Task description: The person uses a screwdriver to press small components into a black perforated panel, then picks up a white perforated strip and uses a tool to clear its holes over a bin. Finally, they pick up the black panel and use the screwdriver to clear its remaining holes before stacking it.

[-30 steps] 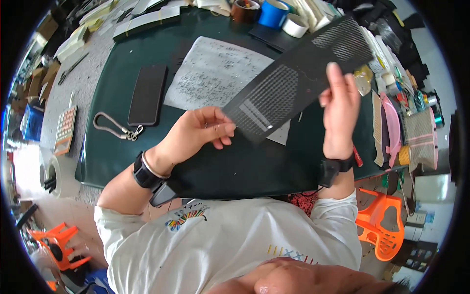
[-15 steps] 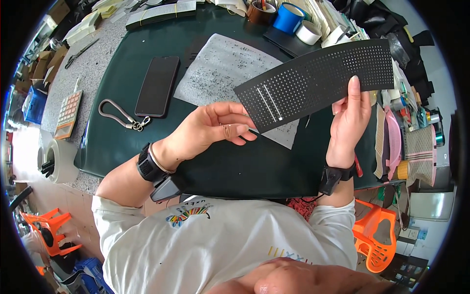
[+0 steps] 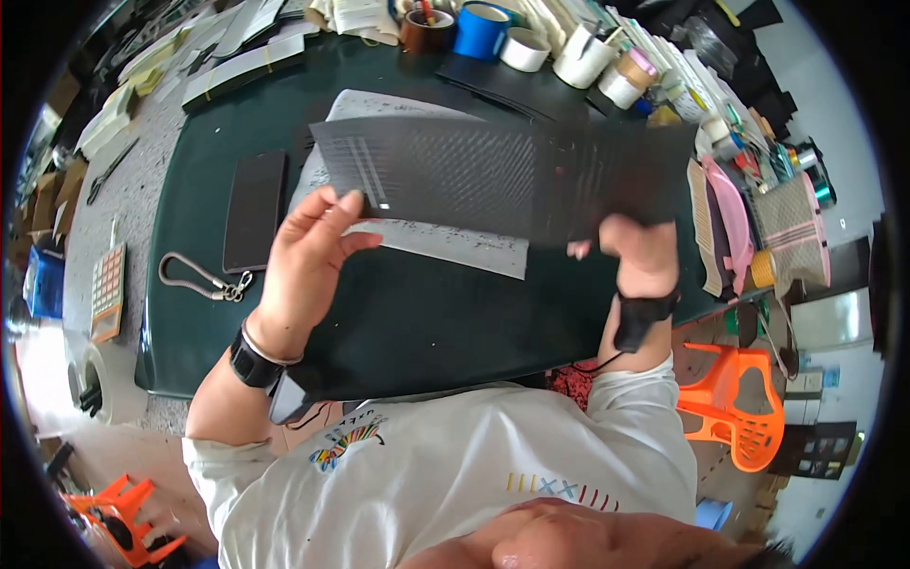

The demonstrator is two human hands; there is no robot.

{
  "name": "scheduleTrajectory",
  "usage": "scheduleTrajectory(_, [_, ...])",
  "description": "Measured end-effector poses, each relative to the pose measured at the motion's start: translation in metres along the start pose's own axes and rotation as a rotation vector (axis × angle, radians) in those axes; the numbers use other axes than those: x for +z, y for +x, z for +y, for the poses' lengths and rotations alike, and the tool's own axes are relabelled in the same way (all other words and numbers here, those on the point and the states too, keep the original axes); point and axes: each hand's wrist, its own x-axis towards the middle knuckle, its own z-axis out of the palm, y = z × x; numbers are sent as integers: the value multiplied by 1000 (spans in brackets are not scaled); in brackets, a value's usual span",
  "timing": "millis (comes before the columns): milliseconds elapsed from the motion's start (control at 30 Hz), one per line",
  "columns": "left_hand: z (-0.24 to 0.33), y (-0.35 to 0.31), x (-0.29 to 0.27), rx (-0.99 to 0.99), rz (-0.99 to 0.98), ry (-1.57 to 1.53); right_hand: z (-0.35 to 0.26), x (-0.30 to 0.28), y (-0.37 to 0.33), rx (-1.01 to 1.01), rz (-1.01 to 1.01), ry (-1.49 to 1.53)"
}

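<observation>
A long black perforated sheet (image 3: 445, 175) is held up in front of me, its rows of small holes smeared by motion and its right part dark. My left hand (image 3: 318, 232) is closed in a pinch on the sheet's lower left edge, thumb in front. At the lower right edge, my right hand (image 3: 640, 256) grips the sheet; it is blurred, with most fingers hidden behind the dark part. Beneath the sheet, a white paper (image 3: 464, 248) strewn with small black bits lies on the dark green table mat (image 3: 427, 327).
Left of the paper lies a black phone (image 3: 254, 213) with a grey wrist strap (image 3: 194, 275). A calculator (image 3: 109, 294) and scissors (image 3: 112, 171) rest on the speckled surface. Tape rolls, including a blue one (image 3: 481, 30), line the back. An orange stool (image 3: 730, 403) stands at the right.
The black sheet has swung leftward and come closer to level. My left hand has moved left and now pinches its edge. My right hand has come lower, and the whole view has shifted.
</observation>
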Motion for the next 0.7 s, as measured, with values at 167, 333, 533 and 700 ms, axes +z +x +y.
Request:
scheduleTrajectory(167, [20, 2, 20, 54, 57, -93, -3, -65, -1, 436, -447, -358])
scheduleTrajectory(333, [-1, 8, 0, -49, 53, 96, 59, -81, 1, 903, 31, -827])
scheduleTrajectory(533, [-2, -3, 23, -73, 56, 363, 95, -80, 3, 915, -266, -1065])
scheduleTrajectory(700, [1, -4, 28, -97, 2, 346, 69, -58, 5, 715, 86, -878])
